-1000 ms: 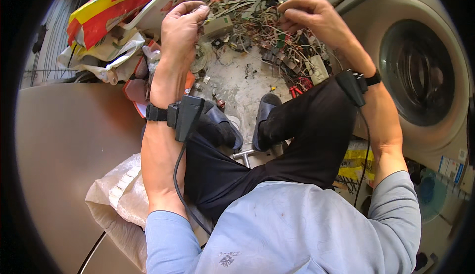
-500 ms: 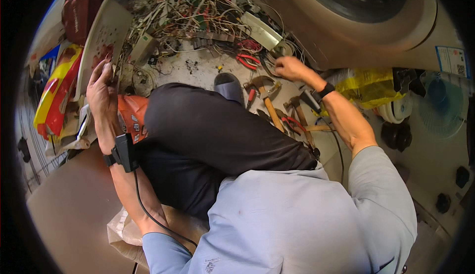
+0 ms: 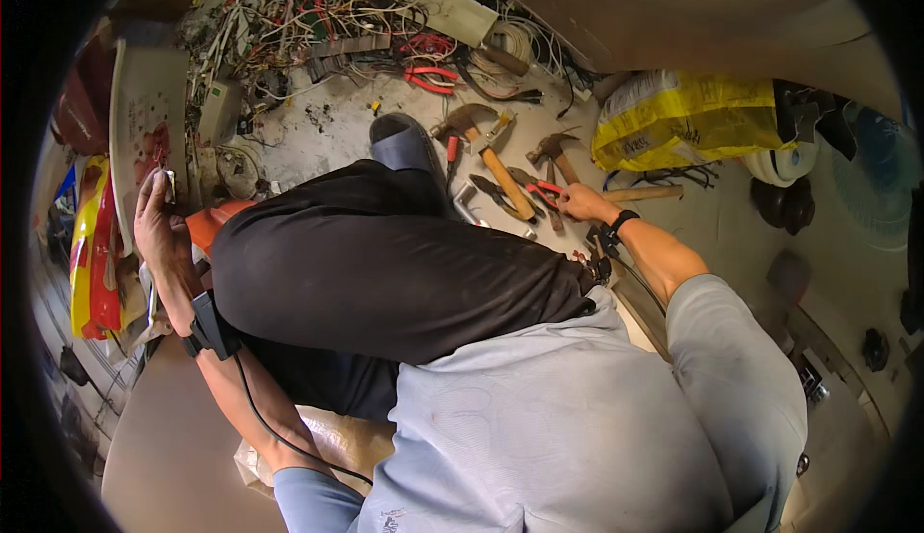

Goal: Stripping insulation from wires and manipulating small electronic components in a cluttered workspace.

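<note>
My left hand (image 3: 166, 237) is raised at the far left beside a pale upright panel. Its fingertips pinch a small silvery piece (image 3: 170, 183), too small to name. My right hand (image 3: 587, 204) is down among tools on the floor, its fingers closed at the red handles of a pair of pliers (image 3: 547, 190). Left of it lie a claw hammer (image 3: 502, 179) with a wooden handle and a red-handled screwdriver (image 3: 451, 151). A second hammer (image 3: 555, 153) is just beyond my fingers. Other red-handled pliers (image 3: 430, 80) lie farther off.
Tangled wires and scrap (image 3: 298, 13) are heaped at the back. A yellow bag (image 3: 688, 119) stands at the right, below a large appliance (image 3: 674, 13). My bent leg in dark trousers (image 3: 385, 254) spans the middle, with a slipper (image 3: 404, 143) beyond it.
My right hand has come from near the coiled cable back toward me, down to the red-handled pliers. My left hand stays raised by the panel. The whole view has shifted.
</note>
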The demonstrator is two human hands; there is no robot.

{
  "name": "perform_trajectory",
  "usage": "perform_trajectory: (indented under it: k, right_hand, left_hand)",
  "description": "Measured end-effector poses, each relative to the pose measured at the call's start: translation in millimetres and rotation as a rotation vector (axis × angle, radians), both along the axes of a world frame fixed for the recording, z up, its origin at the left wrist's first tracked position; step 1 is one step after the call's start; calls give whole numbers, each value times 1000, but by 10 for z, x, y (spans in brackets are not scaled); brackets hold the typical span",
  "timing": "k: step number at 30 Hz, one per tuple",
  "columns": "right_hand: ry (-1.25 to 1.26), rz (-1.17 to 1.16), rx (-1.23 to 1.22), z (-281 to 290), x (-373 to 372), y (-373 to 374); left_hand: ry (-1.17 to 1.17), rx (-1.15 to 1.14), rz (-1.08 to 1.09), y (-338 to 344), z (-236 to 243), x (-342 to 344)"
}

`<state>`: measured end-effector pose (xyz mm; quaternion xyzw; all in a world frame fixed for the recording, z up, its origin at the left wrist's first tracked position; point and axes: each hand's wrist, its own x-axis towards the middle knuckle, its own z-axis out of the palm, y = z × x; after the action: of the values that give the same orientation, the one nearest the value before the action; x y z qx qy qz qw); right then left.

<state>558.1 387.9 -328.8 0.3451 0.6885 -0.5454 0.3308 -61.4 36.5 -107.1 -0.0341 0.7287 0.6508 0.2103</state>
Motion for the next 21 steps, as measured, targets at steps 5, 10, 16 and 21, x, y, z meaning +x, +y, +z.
perform_trajectory:
  k: [5,10,16,21]
  right_hand:
    - [177,353,112,-307,82,-262]
    - [208,616,2,-523,-330,-491]
    - [18,714,-39,-519,198,-302]
    - [-120,377,53,-429,1314,322]
  left_hand:
    - [20,-116,-117,299,-139,23]
    - [126,-159,-210,313,-195,67]
    - [-23,-247,-68,-65,-146,58]
    - [-55,-236,-98,293,-445,134]
